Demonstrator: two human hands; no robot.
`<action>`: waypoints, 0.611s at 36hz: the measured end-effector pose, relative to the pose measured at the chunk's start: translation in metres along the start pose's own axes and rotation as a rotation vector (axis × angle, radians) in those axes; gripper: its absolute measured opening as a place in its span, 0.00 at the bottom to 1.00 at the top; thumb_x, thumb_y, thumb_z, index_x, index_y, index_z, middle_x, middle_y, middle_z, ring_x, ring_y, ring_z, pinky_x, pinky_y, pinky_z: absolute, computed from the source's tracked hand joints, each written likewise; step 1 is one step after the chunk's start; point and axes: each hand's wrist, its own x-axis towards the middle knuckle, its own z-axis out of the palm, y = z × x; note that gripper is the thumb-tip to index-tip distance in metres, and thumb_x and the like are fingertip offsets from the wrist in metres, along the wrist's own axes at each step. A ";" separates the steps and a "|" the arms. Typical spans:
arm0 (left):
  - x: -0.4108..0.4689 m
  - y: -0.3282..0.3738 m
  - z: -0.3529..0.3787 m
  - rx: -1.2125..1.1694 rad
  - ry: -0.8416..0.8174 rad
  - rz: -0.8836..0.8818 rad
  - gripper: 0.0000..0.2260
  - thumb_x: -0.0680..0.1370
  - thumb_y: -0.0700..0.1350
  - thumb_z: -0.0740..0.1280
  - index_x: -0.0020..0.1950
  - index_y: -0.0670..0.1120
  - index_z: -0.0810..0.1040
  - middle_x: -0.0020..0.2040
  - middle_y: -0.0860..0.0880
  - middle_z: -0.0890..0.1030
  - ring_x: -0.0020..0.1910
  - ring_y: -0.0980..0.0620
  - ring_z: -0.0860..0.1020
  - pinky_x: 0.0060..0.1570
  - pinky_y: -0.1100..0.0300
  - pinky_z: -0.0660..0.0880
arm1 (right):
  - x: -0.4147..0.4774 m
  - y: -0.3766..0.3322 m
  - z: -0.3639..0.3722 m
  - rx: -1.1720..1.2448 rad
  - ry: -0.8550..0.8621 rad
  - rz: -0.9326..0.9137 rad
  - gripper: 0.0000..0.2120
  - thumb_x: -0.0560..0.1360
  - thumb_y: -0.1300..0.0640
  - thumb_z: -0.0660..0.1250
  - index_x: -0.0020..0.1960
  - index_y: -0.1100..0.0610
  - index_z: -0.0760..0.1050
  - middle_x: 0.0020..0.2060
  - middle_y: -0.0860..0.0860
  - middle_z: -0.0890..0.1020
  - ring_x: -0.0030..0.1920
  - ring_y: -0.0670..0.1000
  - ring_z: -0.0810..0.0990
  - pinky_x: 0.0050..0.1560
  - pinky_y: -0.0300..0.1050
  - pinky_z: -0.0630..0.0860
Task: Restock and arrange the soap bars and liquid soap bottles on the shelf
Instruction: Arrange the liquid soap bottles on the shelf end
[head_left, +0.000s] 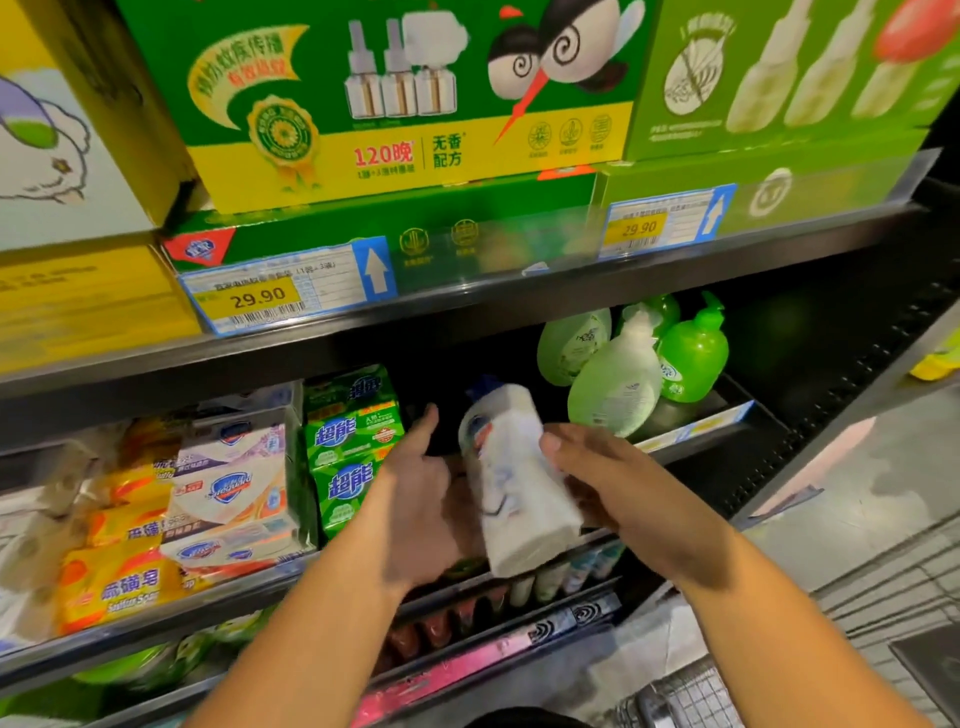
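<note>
A white liquid soap bottle (514, 483) with a blue cap is tilted, cap pointing into the shelf, between my two hands. My right hand (597, 478) grips its right side, thumb on the front. My left hand (426, 493) is at its left side with the thumb raised; whether the fingers curl behind the bottle is hidden. Green pump soap bottles (639, 358) stand at the right back of the same shelf. Green soap bar packs (353, 447) are stacked left of my hands, with white soap boxes (234, 483) and yellow soap bars (119, 582) further left.
The black shelf above (467, 301) carries green and yellow boxes (405, 104) and price tags reading 29.90. A dark gap lies behind the white bottle. Lower shelves hold small bottles (545, 582). A wire basket (680, 696) and grey floor are at lower right.
</note>
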 end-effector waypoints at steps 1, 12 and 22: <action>-0.002 0.004 0.002 0.047 -0.017 -0.013 0.39 0.76 0.70 0.56 0.68 0.36 0.75 0.57 0.35 0.82 0.49 0.39 0.83 0.54 0.43 0.77 | 0.002 0.002 -0.002 0.043 0.001 0.021 0.14 0.75 0.48 0.70 0.56 0.54 0.82 0.51 0.57 0.86 0.51 0.53 0.84 0.50 0.46 0.78; 0.000 0.011 0.006 0.120 -0.042 -0.043 0.35 0.74 0.62 0.63 0.70 0.36 0.71 0.67 0.34 0.76 0.60 0.37 0.78 0.61 0.40 0.73 | 0.015 0.018 -0.017 0.138 0.104 0.179 0.14 0.75 0.47 0.70 0.53 0.57 0.83 0.50 0.57 0.85 0.49 0.59 0.84 0.52 0.57 0.80; 0.011 -0.005 -0.007 0.567 -0.102 0.663 0.28 0.78 0.60 0.65 0.75 0.50 0.69 0.69 0.53 0.77 0.71 0.53 0.73 0.70 0.51 0.68 | 0.030 0.028 -0.006 -0.283 0.140 -0.347 0.38 0.60 0.46 0.83 0.65 0.41 0.69 0.60 0.47 0.82 0.61 0.51 0.81 0.60 0.60 0.78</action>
